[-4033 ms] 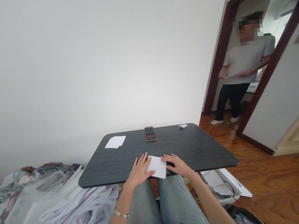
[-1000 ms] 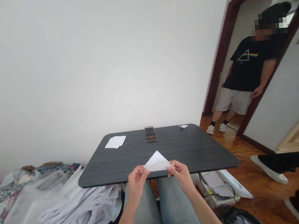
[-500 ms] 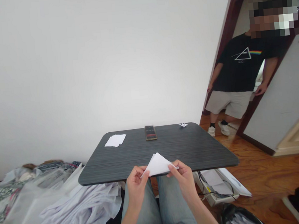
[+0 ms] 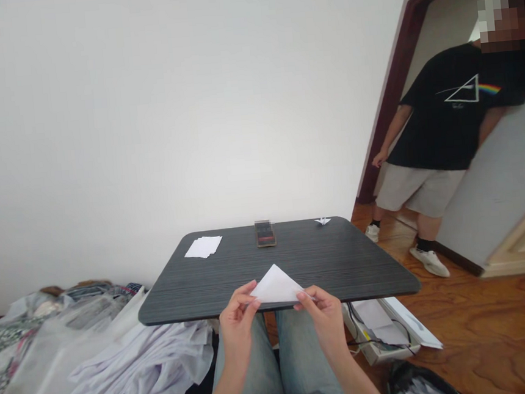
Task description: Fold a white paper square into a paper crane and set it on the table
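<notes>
A white sheet of paper [image 4: 276, 286], folded into a triangle with its point away from me, is held over the near edge of the dark table [image 4: 232, 273]. My left hand [image 4: 238, 312] pinches its left corner between thumb and fingers. The right corner is gripped the same way by my right hand [image 4: 320, 308]. A stack of white paper sheets [image 4: 202, 247] lies at the table's back left. At the back right sits a small folded paper crane [image 4: 323, 221].
A phone [image 4: 265, 233] lies at the table's back middle, near the wall. White cloth [image 4: 144, 367] is heaped at the left. Below on the right are a box with cables [image 4: 384, 330] and a black bag [image 4: 421, 382]. A person in a black T-shirt [image 4: 448, 107] stands by the doorway.
The two layers of the paper, offset at the tip before, now line up in one point. Both hands still hold the corners. The person by the doorway has moved to the right.
</notes>
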Motion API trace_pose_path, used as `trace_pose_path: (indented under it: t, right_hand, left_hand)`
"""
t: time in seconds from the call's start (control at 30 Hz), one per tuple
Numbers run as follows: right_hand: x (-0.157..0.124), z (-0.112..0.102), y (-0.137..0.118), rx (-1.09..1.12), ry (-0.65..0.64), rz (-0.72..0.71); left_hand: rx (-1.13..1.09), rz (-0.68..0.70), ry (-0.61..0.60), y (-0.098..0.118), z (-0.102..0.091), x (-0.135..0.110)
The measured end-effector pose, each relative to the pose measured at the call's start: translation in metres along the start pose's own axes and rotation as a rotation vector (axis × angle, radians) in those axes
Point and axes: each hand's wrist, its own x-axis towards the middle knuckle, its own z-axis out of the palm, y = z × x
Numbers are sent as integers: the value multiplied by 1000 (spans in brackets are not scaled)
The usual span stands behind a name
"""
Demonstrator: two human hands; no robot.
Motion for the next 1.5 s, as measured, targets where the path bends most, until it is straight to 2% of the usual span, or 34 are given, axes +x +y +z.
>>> trace_pose_path:
  t: [0.43,0.63,0.73,0.97,1.5]
  right_hand:
    - [-5,0,10,19,99,-30]
    - [-8,4,5,22,144,-24]
    - [-10,5,2,-1,147,-32]
    - [-12,6,0,21,123,-46]
    - [-10,6,-2,55,145,-18]
  left_hand:
    - [-151,-110,-54,8,9,-7]
    - [-81,-71,-10,13,11,-9]
    - [-42,-95,3,14,12,-8]
    - [4,-166,-4,17,13,-7]
    - [64,-148,-40,19,12,-7]
